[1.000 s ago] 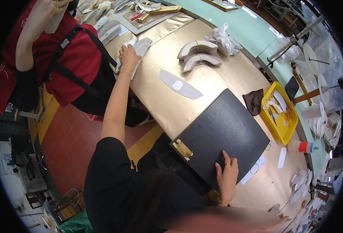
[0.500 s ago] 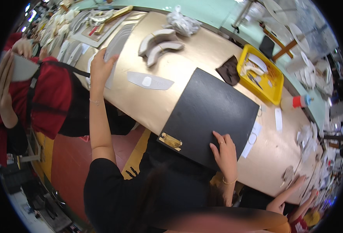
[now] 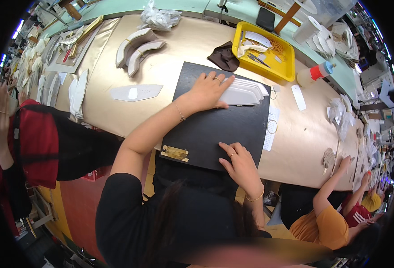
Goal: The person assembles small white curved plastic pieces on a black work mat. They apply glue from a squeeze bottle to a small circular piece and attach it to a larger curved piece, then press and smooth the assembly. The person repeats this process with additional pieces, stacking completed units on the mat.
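My left hand [image 3: 208, 91] grips one end of a fanned stack of light grey, collar-shaped pieces [image 3: 243, 93], thumb at the near edge and fingers over the far edge. The stack lies on the far right part of a flat black board [image 3: 192, 129]. On the near part of that board rests my right hand [image 3: 241, 165], holding nothing, its fingers apart. A single grey piece [image 3: 148, 91] with a small white patch [image 3: 133, 93] lies on the table left of the board.
Curved grey bundles [image 3: 136, 49] and a clear plastic bag [image 3: 159, 18] lie farther back. Beyond the board are a brown cloth [image 3: 224, 56], a yellow tray [image 3: 290, 67] with scissors and rubber bands, and a bottle [image 3: 315, 73]. Co-workers sit on both sides; one red-clad person [image 3: 38, 143] is at left.
My left hand has moved right from the stack at the table's left side to the board, bringing the grey pieces with it. My right hand stays on the board. The view has shifted.
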Tool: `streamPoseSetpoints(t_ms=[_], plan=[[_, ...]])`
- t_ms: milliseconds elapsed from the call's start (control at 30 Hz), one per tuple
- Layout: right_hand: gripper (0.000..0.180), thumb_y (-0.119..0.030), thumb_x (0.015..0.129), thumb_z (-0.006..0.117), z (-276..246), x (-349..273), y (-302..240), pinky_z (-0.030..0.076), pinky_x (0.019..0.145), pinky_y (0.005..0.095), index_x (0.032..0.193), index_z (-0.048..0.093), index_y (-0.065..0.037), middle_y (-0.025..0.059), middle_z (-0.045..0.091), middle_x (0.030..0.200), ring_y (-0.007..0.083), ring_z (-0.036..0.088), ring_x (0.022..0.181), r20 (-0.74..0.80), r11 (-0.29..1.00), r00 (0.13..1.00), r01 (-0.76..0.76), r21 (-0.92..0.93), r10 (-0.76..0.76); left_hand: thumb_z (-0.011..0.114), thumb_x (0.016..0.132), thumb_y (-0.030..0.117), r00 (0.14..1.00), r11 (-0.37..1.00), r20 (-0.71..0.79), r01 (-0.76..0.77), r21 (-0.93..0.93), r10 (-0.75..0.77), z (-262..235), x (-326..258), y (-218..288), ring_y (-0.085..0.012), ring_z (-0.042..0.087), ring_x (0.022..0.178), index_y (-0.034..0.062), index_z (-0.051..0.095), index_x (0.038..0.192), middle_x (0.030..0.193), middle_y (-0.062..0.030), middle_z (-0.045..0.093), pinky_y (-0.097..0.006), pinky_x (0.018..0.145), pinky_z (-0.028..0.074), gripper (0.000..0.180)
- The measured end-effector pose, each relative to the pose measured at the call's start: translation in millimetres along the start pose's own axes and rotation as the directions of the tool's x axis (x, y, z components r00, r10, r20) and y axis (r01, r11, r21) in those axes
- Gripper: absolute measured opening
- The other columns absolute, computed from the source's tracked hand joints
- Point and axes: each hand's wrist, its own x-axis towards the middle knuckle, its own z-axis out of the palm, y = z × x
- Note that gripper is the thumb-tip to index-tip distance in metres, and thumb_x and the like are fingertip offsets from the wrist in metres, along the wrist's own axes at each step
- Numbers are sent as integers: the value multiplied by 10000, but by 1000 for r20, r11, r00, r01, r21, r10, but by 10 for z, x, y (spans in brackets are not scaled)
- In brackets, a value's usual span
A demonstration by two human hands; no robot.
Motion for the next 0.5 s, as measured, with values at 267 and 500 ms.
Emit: streamPoseSetpoints(t_ms=[267,500], plan=[[425,-163,881,672,-39,100,42,450,843,375,1287,582,-78,103,568,1005,281,572,926,18,999,999,45,-4,-45,811,706,498,934,969,-307,118,-215,-181,93,-465,-116,-364,516,1169,35,486,1362,1240,-190,550,-455,990,413,866],[405,-179,892,657,-124,228,74,446,843,371,1279,585,-84,96,575,1003,281,579,935,21,998,998,52,19,-52,843,724,360,784,768,-258,384,-512,-564,188,-964,2,-334,564,1027,10,572,1167,1105,-172,581,-420,918,449,626]])
